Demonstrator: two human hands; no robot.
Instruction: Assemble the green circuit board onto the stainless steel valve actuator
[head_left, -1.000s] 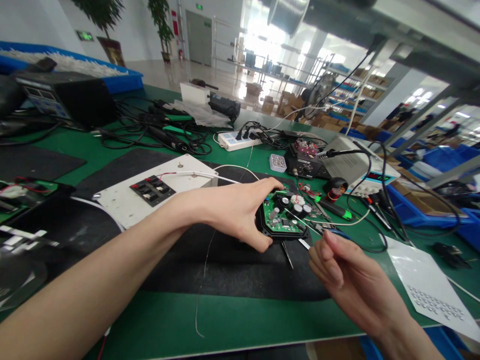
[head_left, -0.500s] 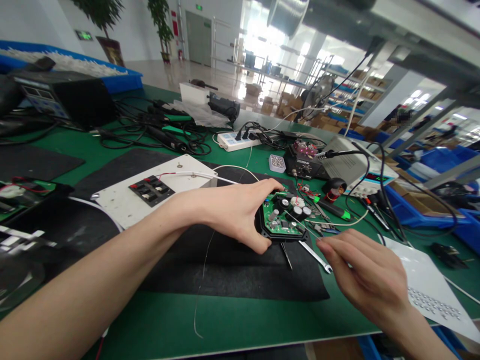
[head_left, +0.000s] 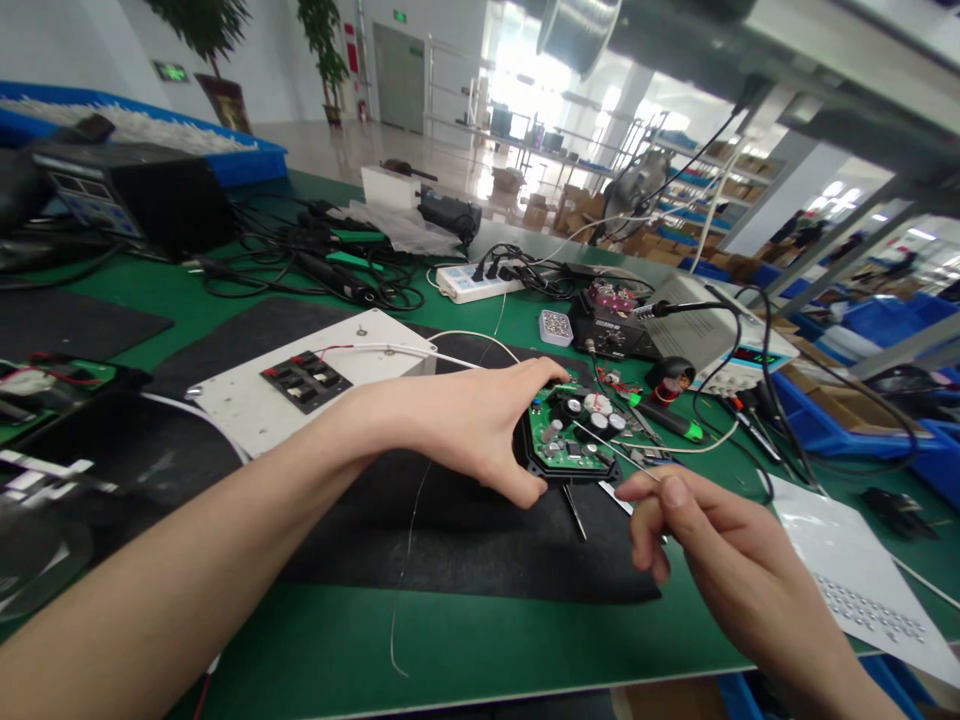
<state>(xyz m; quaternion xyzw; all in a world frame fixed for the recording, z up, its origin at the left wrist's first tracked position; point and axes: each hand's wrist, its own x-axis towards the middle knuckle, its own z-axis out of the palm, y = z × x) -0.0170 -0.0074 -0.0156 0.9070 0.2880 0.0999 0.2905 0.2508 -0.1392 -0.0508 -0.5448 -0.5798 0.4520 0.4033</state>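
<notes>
While the left hand (head_left: pixel 476 425) grips the black case (head_left: pixel 570 477) from its left side, the right hand (head_left: pixel 731 555) is to the right of it, apart from the case and somewhat closer to the person. The left thumb is at the near edge of the case and a fingertip is at the far edge, so these fingers are wide from each other but clamped on the case between them. Inside the case lies a green circuit board (head_left: pixel 559 452), its parts facing up, and some round black parts (head_left: pixel 598 427) stand on it. From among these parts a thin pale wire (head_left: pixel 626 458) goes out over the right edge to the right hand, where thumb and forefinger are together on it; the forefinger tip points to the left and the other fingers are curled. The long axis of the wire runs slantwise, from the board to the right and toward the person, so from the right fingertips the board lies to the left and farther away. Nearer to the board is the left hand, because it touches the case, while the right one reaches it only through the wire. Whether the wire is fastened at the board end, I cannot tell. Just beside the near edge of the case, a thin metal tool (head_left: pixel 575 512) sticks out over the black mat (head_left: pixel 465 555).
</notes>
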